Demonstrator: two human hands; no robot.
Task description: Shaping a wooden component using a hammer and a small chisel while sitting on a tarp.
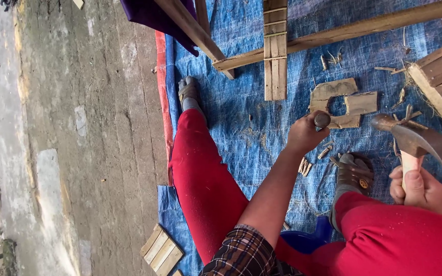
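Head view | left hand point(305, 134) grasps dark round-topped chisel point(322, 120) | right hand point(419, 188) grasps rusty claw hammer point(415, 138)
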